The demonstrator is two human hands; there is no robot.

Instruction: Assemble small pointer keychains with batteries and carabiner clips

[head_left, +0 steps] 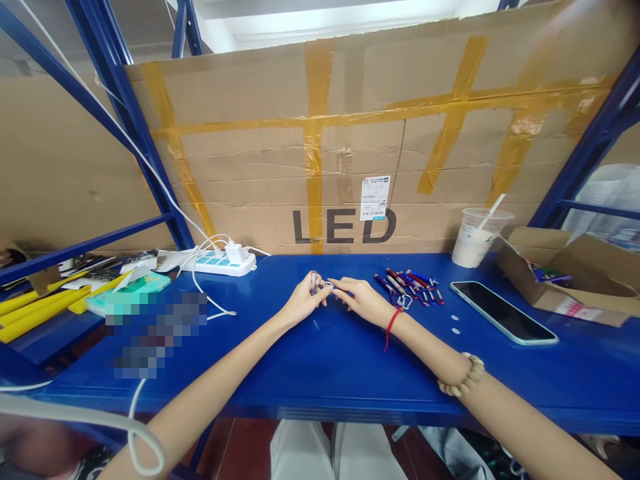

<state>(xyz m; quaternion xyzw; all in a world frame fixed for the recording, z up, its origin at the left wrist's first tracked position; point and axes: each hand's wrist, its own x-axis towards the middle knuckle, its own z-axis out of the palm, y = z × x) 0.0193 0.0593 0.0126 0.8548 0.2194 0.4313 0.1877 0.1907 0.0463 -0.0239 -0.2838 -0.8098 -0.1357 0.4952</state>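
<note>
Above the middle of the blue table, my left hand (305, 295) is closed around a small silver-grey cylinder (314, 283) standing upright between thumb and fingers. A light metal loop (328, 285) shows at its thumb tip. My right hand (364, 300) meets it from the right, fingers bent together at the loop; what they pinch is too small to make out. Just right of that hand lies a pile of slim metal tubes with carabiner clips (411, 287), in red, blue, purple and silver.
Behind the table (280, 360) stands a cardboard sheet (240, 180). A white power strip (220, 264) with cables is at back left, near yellow tubes (50, 310). To the right are a phone (503, 312), a drink cup (475, 240) and an open cardboard box (575, 280).
</note>
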